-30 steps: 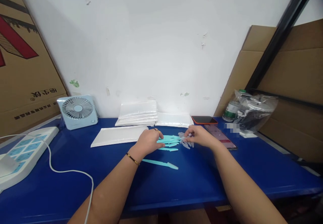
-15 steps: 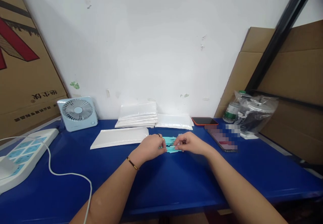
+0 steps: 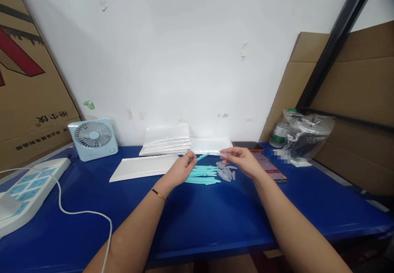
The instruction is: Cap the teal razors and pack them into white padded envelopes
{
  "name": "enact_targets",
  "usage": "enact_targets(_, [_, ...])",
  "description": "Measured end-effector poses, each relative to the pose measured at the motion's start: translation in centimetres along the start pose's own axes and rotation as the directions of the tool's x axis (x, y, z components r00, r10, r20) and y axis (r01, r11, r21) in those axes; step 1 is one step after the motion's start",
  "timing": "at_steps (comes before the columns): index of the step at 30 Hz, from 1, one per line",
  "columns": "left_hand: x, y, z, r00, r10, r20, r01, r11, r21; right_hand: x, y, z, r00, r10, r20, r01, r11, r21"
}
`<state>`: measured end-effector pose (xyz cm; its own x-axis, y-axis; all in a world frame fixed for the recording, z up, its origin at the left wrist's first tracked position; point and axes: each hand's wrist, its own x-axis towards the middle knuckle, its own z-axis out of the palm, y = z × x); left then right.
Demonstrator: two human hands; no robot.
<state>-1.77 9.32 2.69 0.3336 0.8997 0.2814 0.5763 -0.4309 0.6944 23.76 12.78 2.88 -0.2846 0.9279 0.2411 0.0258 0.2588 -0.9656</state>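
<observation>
A slim turquoise plastic stick (image 3: 203, 156) points up and right from my left hand (image 3: 182, 167), which pinches its lower end. Across a small gap, my right hand (image 3: 240, 158) is closed in a pinch. Whatever lies between its fingertips is too small to make out, perhaps a pale translucent bit. Below the hands lies a bunch of similar turquoise sticks (image 3: 203, 179), roughly side by side. Just right of them, under my right hand, is a loose pile of small translucent sleeve-like pieces (image 3: 226, 174).
White padded envelopes are stacked (image 3: 166, 137) by the wall, with another envelope (image 3: 141, 167) in front. A light-blue fan (image 3: 94, 138) and power strip (image 3: 33, 191) stand left. Phones (image 3: 275, 170), a bottle (image 3: 279, 135) and a clear bag (image 3: 310, 137) are right.
Both hands have lifted off the turquoise bunch and moved apart, uncovering the sticks and translucent pieces. A single stick now shows raised in my left hand.
</observation>
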Motion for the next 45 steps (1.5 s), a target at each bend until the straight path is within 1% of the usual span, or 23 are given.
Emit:
enact_targets(1, [0.1, 0.1, -0.1, 0.999, 0.021, -0.035, -0.021, 1.000, 0.009, 0.0, 0.1, 0.2, 1.000, 0.012, 0.022, -0.013, 1.000, 0.015])
enact_targets(3, [0.1, 0.2, -0.2, 0.997, 0.041, -0.059, -0.040, 0.999, 0.022, 0.0, 0.2, 0.6, 0.999, 0.008, 0.052, -0.009, 1.000, 0.013])
enact_targets(5, [0.0, 0.3, -0.4, 0.997, 0.048, -0.059, -0.044, 0.997, 0.058, 0.0, 0.3, 0.9, 0.999, -0.017, 0.048, 0.018, 1.000, -0.003])
enact_targets(8, [0.0, 0.5, -0.4, 0.997, 0.062, -0.052, -0.054, 0.986, 0.158, -0.1, 0.2, 1.3, 0.998, -0.046, 0.035, 0.046, 0.999, 0.002])
enact_targets(11, [0.0, 0.7, -0.4, 0.996, 0.080, -0.050, -0.065, 0.965, 0.252, -0.1, 0.2, 1.6, 0.998, -0.042, 0.042, 0.041, 0.999, 0.026])
enact_targets(14, [0.0, 1.0, -0.4, 0.994, 0.101, -0.041, -0.084, 0.946, 0.312, -0.1, 0.2, 1.9, 0.998, -0.028, 0.058, 0.026, 0.999, 0.042])
enact_targets(18, [0.0, 1.3, -0.4, 0.994, 0.108, -0.018, -0.095, 0.930, 0.355, -0.2, 0.5, 2.2, 0.995, 0.000, 0.100, -0.005, 0.999, 0.054])
enact_targets(22, [0.0, 1.3, 0.0, 0.993, 0.116, -0.007, -0.106, 0.927, 0.359, -0.3, 0.6, 3.0, 0.988, 0.045, 0.148, -0.053, 0.998, 0.046])
enact_targets(24, [-0.1, 1.4, 0.3, 0.994, 0.110, 0.008, -0.106, 0.929, 0.354, -0.4, 0.4, 3.2, 0.980, 0.066, 0.186, -0.069, 0.998, 0.012])
enact_targets(26, [-0.1, 1.5, 0.7, 0.995, 0.099, 0.025, -0.101, 0.925, 0.366, -0.3, 0.4, 3.1, 0.973, 0.076, 0.219, -0.062, 0.996, -0.069])
enact_targets(28, [-0.2, 1.6, 1.0, 0.994, 0.101, -0.037, -0.077, 0.910, 0.408, 0.0, 0.7, 2.4, 0.980, 0.064, 0.190, -0.034, 0.987, -0.160])
enact_targets(30, [-0.3, 1.7, 1.3, 0.984, 0.125, -0.127, -0.057, 0.897, 0.438, 0.7, 1.4, 1.2, 0.997, 0.024, 0.071, -0.008, 0.977, -0.212])
enact_targets(31, [-0.4, 1.6, 1.5, 0.981, 0.139, -0.138, -0.066, 0.897, 0.436, 1.1, 1.9, 0.6, 1.000, 0.000, -0.002, -0.001, 0.975, -0.224])
enact_targets(32, [-0.4, 1.4, 1.7, 0.982, 0.151, -0.113, -0.090, 0.900, 0.426, 1.4, 2.4, 0.1, 0.997, -0.020, -0.071, 0.003, 0.972, -0.233])
enact_targets(33, [-0.4, 1.1, 2.0, 0.986, 0.157, -0.053, -0.121, 0.903, 0.413, 1.8, 3.0, -0.3, 0.993, -0.031, -0.115, 0.002, 0.969, -0.247])
enact_targets(34, [-0.5, 0.8, 2.3, 0.988, 0.151, 0.023, -0.147, 0.904, 0.402, 2.1, 3.5, -0.5, 0.990, -0.038, -0.133, 0.000, 0.963, -0.270])
enact_targets(36, [-0.6, 0.2, 2.9, 0.981, 0.100, 0.165, -0.160, 0.899, 0.408, 2.5, 4.4, -0.4, 0.992, -0.040, -0.117, -0.003, 0.939, -0.344])
enact_targets(38, [-0.8, -0.2, 3.4, 0.966, 0.027, 0.257, -0.142, 0.887, 0.440, 2.7, 4.8, 0.1, 0.998, -0.023, -0.056, -0.003, 0.901, -0.433])
enact_targets(40, [-1.0, 0.0, 3.5, 0.951, -0.013, 0.308, -0.139, 0.875, 0.464, 2.8, 4.9, 0.4, 0.999, 0.002, 0.050, 0.023, 0.870, -0.493])
enact_targets(42, [-1.3, 0.6, 3.3, 0.941, -0.003, 0.338, -0.165, 0.868, 0.467, 2.8, 4.8, 0.2, 0.993, 0.007, 0.115, 0.054, 0.851, -0.522])
enact_targets(43, [-1.5, 0.9, 3.1, 0.936, 0.010, 0.352, -0.182, 0.870, 0.459, 2.8, 4.8, -0.1, 0.994, -0.004, 0.110, 0.064, 0.837, -0.544])
enact_targets(45, [-1.8, 1.7, 2.8, 0.929, 0.031, 0.369, -0.202, 0.878, 0.435, 2.8, 4.8, -0.9, 0.999, -0.031, 0.029, 0.042, 0.782, -0.621])
